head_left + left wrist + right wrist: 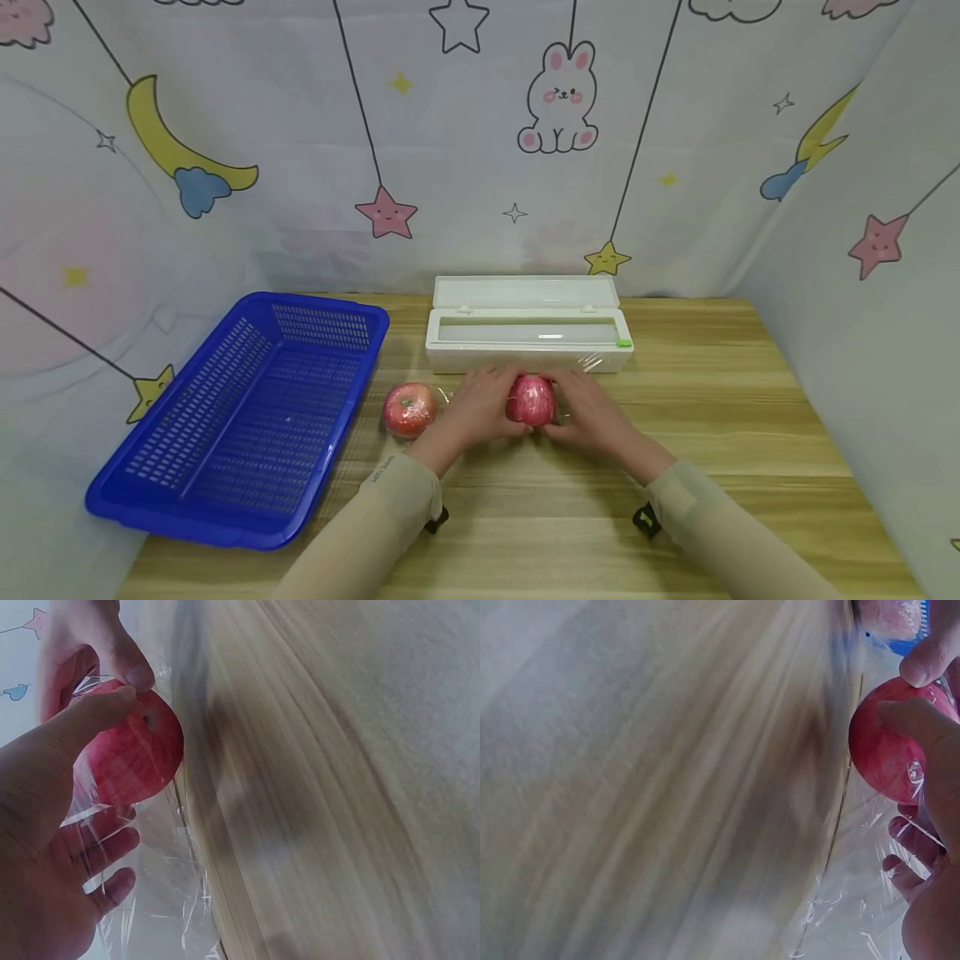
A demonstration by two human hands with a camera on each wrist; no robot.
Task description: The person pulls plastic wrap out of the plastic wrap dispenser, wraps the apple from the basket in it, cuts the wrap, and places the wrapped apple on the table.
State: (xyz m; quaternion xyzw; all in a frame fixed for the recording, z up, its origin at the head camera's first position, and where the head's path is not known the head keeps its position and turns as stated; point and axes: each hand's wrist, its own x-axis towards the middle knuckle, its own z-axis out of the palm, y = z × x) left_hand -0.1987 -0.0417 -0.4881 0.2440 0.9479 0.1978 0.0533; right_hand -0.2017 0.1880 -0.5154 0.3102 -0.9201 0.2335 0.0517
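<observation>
A red apple (pixel 534 402) is held between both hands above the wooden table, in front of the white box. My left hand (pixel 483 407) grips its left side, and my right hand (pixel 592 412) grips the right, with both thumbs on the near side. Clear plastic film (pixel 161 855) lies against the apple and hangs below it in the left wrist view. Other fingers curl behind the film, partly hidden by the fruit. Beside my left wrist, a second apple (pixel 410 409) sits on the table, wrapped in shiny clear film.
An open white cling film dispenser box (pixel 525 358) stands at the back with its lid raised and a green tab on the right. To the left lies a blue perforated plastic basket (pixel 330 450). Patterned cloth walls (pixel 480 167) border the table (pixel 750 433).
</observation>
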